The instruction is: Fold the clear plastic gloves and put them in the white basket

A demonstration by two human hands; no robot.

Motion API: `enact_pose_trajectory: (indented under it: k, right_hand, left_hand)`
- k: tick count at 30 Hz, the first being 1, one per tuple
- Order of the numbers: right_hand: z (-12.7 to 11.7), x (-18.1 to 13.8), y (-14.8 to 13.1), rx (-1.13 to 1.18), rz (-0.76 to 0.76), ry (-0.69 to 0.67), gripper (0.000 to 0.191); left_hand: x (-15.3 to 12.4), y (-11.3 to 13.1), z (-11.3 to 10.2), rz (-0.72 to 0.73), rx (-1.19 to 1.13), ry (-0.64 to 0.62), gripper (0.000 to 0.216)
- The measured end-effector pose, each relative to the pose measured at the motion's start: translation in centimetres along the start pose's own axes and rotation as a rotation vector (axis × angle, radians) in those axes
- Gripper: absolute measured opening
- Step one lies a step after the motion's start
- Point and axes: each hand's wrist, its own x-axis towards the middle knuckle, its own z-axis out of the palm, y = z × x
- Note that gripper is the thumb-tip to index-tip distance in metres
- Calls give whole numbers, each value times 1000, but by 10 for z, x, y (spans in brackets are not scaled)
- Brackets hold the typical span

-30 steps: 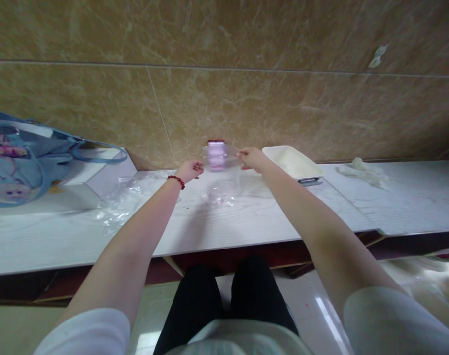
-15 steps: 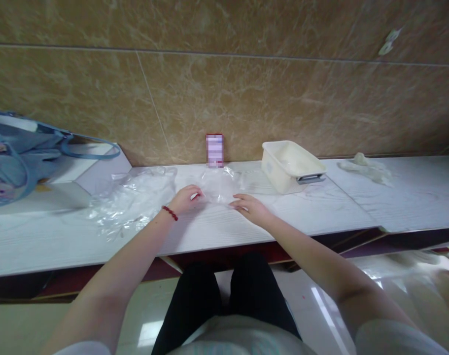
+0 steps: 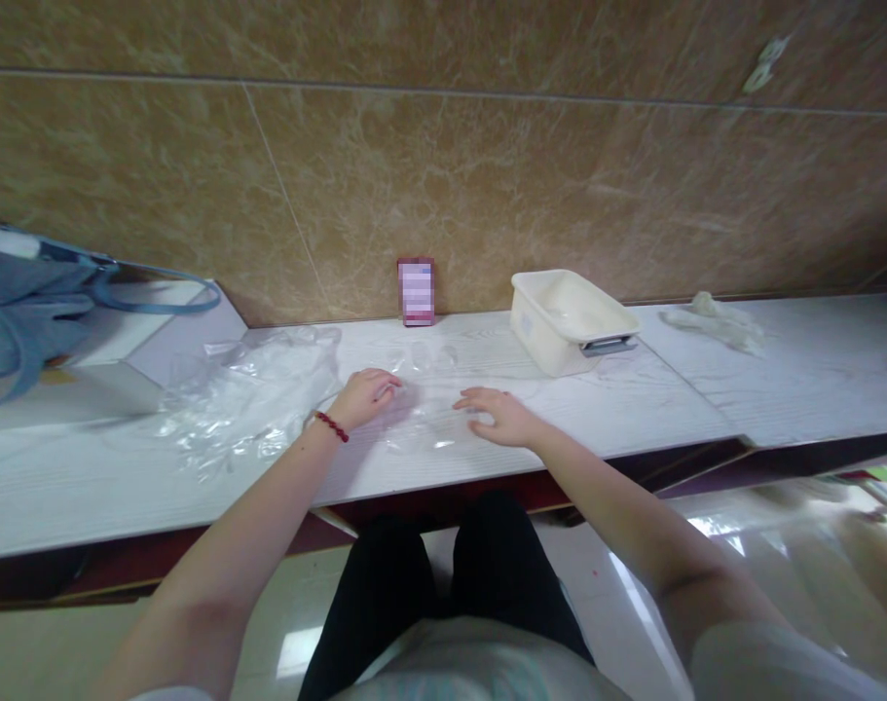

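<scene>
A clear plastic bag point(image 3: 426, 401) lies flat on the white table point(image 3: 633, 409) in front of me. My left hand point(image 3: 366, 394), with a red bead bracelet on the wrist, rests on the bag's left edge with its fingers curled; whether it pinches the plastic is unclear. My right hand point(image 3: 496, 416) lies palm down on the bag's right side, fingers spread. Both hands are close to the table's near edge.
A heap of clear plastic bags point(image 3: 245, 394) lies left of my hands. A cream plastic tub point(image 3: 569, 321) stands at the back right, a small pink box point(image 3: 416, 290) leans on the tiled wall, a blue handbag point(image 3: 26, 292) sits far left, and crumpled plastic point(image 3: 717, 317) lies far right.
The bag was held up in the air between both hands; both hands have come down toward me and the bag now lies flat on the table under them.
</scene>
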Motion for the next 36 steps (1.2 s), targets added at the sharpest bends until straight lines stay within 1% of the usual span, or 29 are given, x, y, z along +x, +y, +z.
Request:
enact_pose_trajectory:
  k: [1,3,4,5,6,7,9,12,15,17,18,20,22,23,24,26,29,30,32,34,36]
  right_hand:
    - [-1,5,6,2,79,63,36]
    - [0,18,20,-48,337,201,37]
    - [2,25,26,-85,466,223,40]
    - [5,31,32,-114,570,211,43]
    - [8,37,37,-134,631,185,45]
    - [11,42,40,-148,652,159,45]
    - [15,49,43,-157,629,136,36]
    - [18,53,40,-132,581,169,22]
    - [16,53,32,-14,550,220,17]
    - [14,50,26,130,507,228,19]
    - [14,49,22,204,476,223,21]
    - [14,45,14,311,422,207,31]
    - [15,40,6,341,371,183,41]
    - [16,37,3,336,344,167,46]
    - [17,35,0,327,316,148,49]
    - [20,29,-5,310,264,109,54]
    - [24,20,-8,260,228,105,54]
    - [25,17,-9,218,227,117,53]
    - [26,12,-10,97,227,129,51]
    - [27,8,-11,-27,226,100,52]
    - [29,5,-12,-118,216,56,53]
  left_hand:
    - [2,7,1,-4,13,-15,28]
    - [4,23,6,11,30,-66,31]
    - [5,32,9,19,37,-89,33]
    - [6,41,12,23,42,-105,35]
    - [6,49,16,25,48,-116,38]
    - [6,58,19,25,53,-125,42]
    - [6,71,27,10,60,-132,51]
    - [6,84,36,13,33,-157,58]
    - [10,87,39,34,-62,-146,55]
    - [16,86,39,-7,-183,-65,45]
    - [21,86,38,-69,-262,-9,39]
    - [32,86,38,-275,-455,65,33]
    - [44,86,40,-512,-674,59,36]
    - [49,85,41,-604,-764,39,40]
    - [53,85,43,-665,-816,21,45]
    - [58,82,47,-710,-779,10,49]
    - [58,75,50,-666,-559,-17,37]
    - [57,73,51,-650,-519,-33,32]
    - [56,71,51,-642,-495,-62,31]
    - [54,69,48,-644,-463,-75,34]
    - [51,64,41,-639,-377,-59,36]
